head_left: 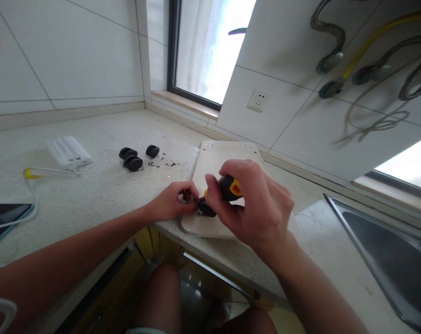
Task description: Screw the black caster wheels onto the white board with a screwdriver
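My right hand (257, 204) is wrapped round a black and yellow screwdriver (229, 188), tilted down to the left. Its tip end is by a black caster wheel (207, 208) at the near left corner of a pale board (215, 162). Beside that caster, my left hand (174, 200) has its fingers pinched together close to the screwdriver's lower end; whatever they hold is too small to make out. The board lies flat on the counter, with small holes in its far corners.
Three loose black casters (132, 162) and several small screws (171, 164) lie on the counter (102, 185) to the left. Farther left are a white power bank (69, 152) with a cable and a dark tablet (5, 218). A sink (387, 264) is at the right.
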`<act>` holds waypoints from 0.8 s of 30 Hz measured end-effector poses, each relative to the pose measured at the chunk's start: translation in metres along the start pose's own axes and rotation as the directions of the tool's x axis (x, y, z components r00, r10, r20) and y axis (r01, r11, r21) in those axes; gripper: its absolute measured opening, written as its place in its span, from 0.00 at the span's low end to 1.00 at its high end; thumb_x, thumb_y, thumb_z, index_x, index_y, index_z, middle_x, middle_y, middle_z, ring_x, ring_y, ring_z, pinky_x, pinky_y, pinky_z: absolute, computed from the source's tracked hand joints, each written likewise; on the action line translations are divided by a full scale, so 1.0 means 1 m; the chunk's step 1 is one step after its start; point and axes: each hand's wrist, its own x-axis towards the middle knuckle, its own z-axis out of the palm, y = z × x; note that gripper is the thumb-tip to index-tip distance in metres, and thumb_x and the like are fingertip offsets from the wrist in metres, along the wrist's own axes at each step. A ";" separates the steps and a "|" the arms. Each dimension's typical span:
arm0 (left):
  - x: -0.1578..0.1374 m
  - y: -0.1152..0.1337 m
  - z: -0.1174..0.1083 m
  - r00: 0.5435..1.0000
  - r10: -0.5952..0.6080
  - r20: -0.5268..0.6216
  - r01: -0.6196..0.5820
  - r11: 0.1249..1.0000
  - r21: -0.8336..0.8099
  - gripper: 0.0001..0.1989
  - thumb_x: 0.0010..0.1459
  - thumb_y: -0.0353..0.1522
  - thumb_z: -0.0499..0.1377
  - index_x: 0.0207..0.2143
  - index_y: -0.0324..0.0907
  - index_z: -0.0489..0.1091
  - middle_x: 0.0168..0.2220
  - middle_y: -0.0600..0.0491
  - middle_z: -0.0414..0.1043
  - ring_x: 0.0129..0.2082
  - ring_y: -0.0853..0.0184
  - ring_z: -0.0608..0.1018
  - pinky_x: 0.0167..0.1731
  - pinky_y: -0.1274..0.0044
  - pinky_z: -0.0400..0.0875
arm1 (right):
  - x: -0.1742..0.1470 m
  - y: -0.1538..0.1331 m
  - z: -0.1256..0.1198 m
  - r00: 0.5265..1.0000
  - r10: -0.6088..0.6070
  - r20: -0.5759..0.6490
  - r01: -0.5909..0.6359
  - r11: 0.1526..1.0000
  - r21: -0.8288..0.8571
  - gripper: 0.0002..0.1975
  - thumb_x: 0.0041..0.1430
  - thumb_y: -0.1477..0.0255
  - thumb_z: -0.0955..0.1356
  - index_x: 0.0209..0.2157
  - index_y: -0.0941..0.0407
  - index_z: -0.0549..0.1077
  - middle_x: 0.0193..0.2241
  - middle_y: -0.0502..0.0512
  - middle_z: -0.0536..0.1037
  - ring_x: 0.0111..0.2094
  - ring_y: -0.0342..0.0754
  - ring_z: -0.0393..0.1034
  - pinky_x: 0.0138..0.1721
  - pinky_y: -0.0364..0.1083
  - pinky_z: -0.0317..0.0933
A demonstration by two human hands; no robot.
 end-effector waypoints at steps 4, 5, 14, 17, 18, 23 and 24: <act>-0.003 -0.005 -0.002 1.000 -0.006 -0.006 0.006 1.000 -0.019 0.11 0.56 0.40 0.71 0.36 0.43 0.79 0.31 0.54 0.77 0.32 0.64 0.75 0.35 0.72 0.71 | 0.000 -0.002 -0.001 0.999 -0.008 -0.052 0.006 0.999 -0.042 0.08 0.67 0.70 0.75 0.42 0.53 0.73 0.30 0.45 0.79 0.25 0.38 0.71 0.26 0.43 0.67; -0.002 -0.007 -0.004 1.000 -0.007 -0.002 0.007 1.000 -0.025 0.12 0.55 0.40 0.71 0.37 0.43 0.80 0.31 0.54 0.77 0.32 0.64 0.74 0.35 0.72 0.70 | 0.001 -0.002 -0.002 0.998 -0.007 -0.066 0.004 0.999 -0.054 0.09 0.66 0.70 0.75 0.43 0.53 0.73 0.30 0.45 0.79 0.25 0.39 0.71 0.26 0.43 0.67; 0.005 -0.012 -0.009 0.999 -0.023 0.035 0.025 0.997 -0.067 0.15 0.57 0.44 0.70 0.38 0.43 0.85 0.26 0.54 0.75 0.28 0.67 0.70 0.30 0.74 0.63 | 0.009 -0.003 -0.003 0.986 0.024 -0.167 -0.025 1.000 -0.005 0.10 0.65 0.74 0.76 0.42 0.52 0.73 0.28 0.46 0.78 0.25 0.43 0.77 0.23 0.44 0.70; 0.005 -0.013 -0.008 0.999 -0.033 0.042 0.036 0.996 -0.079 0.14 0.58 0.44 0.70 0.38 0.43 0.86 0.27 0.53 0.77 0.27 0.67 0.70 0.29 0.74 0.62 | 0.012 -0.001 -0.002 0.978 0.037 -0.205 -0.035 0.999 0.012 0.09 0.63 0.75 0.76 0.41 0.53 0.74 0.28 0.46 0.78 0.24 0.42 0.76 0.21 0.43 0.68; 0.005 -0.014 -0.008 0.999 -0.035 0.039 0.038 0.995 -0.088 0.14 0.58 0.44 0.70 0.37 0.44 0.87 0.27 0.53 0.77 0.27 0.67 0.69 0.29 0.74 0.62 | 0.012 0.000 -0.002 0.977 0.031 -0.211 -0.030 1.000 0.007 0.09 0.63 0.75 0.76 0.40 0.53 0.74 0.27 0.46 0.78 0.23 0.42 0.75 0.20 0.43 0.67; 0.006 -0.017 -0.008 0.998 -0.050 0.029 0.054 0.989 -0.141 0.14 0.55 0.44 0.72 0.36 0.43 0.87 0.28 0.51 0.79 0.27 0.67 0.70 0.28 0.75 0.62 | 0.010 0.002 -0.001 0.980 0.021 -0.200 -0.012 0.999 0.045 0.08 0.62 0.77 0.76 0.40 0.55 0.75 0.27 0.47 0.77 0.23 0.41 0.74 0.20 0.42 0.66; 0.007 -0.017 -0.009 0.998 -0.051 0.028 0.055 0.988 -0.145 0.14 0.56 0.44 0.72 0.36 0.43 0.87 0.28 0.51 0.79 0.27 0.67 0.69 0.28 0.75 0.61 | 0.010 0.003 -0.001 0.981 0.020 -0.195 -0.014 0.999 0.033 0.08 0.62 0.77 0.76 0.40 0.55 0.75 0.27 0.47 0.77 0.23 0.41 0.73 0.21 0.42 0.66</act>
